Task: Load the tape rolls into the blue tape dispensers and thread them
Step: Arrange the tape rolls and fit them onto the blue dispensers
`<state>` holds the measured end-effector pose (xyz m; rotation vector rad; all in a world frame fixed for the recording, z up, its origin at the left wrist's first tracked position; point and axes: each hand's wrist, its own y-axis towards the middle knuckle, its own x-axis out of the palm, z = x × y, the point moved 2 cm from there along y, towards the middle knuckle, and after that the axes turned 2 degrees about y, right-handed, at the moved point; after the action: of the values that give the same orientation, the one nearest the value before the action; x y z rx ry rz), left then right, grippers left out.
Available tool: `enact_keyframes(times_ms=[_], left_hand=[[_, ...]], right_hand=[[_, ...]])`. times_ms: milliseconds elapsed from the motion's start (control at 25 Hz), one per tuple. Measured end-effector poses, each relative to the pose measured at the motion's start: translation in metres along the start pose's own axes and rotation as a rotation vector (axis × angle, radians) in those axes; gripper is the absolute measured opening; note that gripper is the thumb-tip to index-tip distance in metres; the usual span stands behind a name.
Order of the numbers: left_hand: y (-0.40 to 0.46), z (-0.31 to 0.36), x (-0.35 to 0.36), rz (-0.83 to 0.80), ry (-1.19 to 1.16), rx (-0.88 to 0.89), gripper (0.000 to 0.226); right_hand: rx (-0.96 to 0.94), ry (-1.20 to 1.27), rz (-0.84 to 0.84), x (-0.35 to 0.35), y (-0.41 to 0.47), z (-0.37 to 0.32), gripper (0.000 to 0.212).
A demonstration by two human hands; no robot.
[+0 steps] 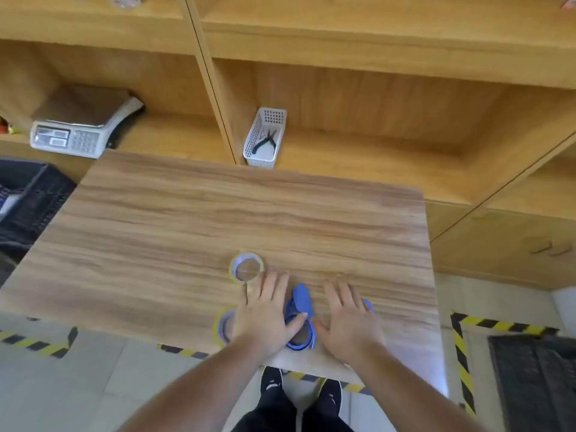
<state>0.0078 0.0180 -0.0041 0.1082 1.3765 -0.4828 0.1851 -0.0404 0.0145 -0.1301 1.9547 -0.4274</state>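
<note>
Fingers (274,283) of my left hand (268,316) are spread and flat, palm down near the front edge of the counter (187,219), thumb lying against the blue tape dispenser (300,316). Right hand (349,322) same pose, fingers splayed, palm down just right of that dispenser; whether it presses the counter or hovers, can't tell. Neither hand pinches anything that I can see. The dispenser sits between the two hands, close to the counter's near edge, no roll visible in it from here. A second bit of blue (369,305) pokes out past the right hand's outer edge, likely another dispenser but mostly hidden. One tape roll (247,267) lies flat just beyond the left fingertips, yellowish rim, apart from the dispenser. A second tape roll (223,325) is half covered by the left hand, at the counter's front edge. Behind the counter, a wooden shelf unit holds a white basket (265,138) with pliers (264,141) in it and a weighing scale (84,129) to the left. Black-yellow floor tape (461,363) borders the floor; my black shoes (271,385) show below.
</note>
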Motion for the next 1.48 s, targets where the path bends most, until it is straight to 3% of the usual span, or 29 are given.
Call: enact_keyframes(times_ms=[160, 480, 680, 1200, 1480], left_hand=[[-0.016, -0.010, 0.032, -0.094, -0.036, 0.044, 0.100], [-0.017, 0.006, 0.084, -0.305, -0.121, -0.033, 0.098], [-0.007, 0.012, 0.090, -0.322, -0.091, -0.068, 0.095], [-0.008, -0.004, 0.082, -0.349, -0.183, 0.012, 0.091], [-0.012, -0.005, 0.066, -0.314, -0.199, 0.021, 0.091]], right_hand=[[-0.054, -0.033, -0.023, 0.034, 0.003, -0.001, 0.077], [-0.102, -0.217, -0.052, 0.092, 0.009, 0.003, 0.084], [-0.069, -0.226, -0.070, 0.100, 0.011, 0.011, 0.091], [-0.057, -0.304, -0.110, 0.087, 0.013, 0.031, 0.074], [-0.065, -0.299, -0.134, 0.084, 0.016, 0.031, 0.080]])
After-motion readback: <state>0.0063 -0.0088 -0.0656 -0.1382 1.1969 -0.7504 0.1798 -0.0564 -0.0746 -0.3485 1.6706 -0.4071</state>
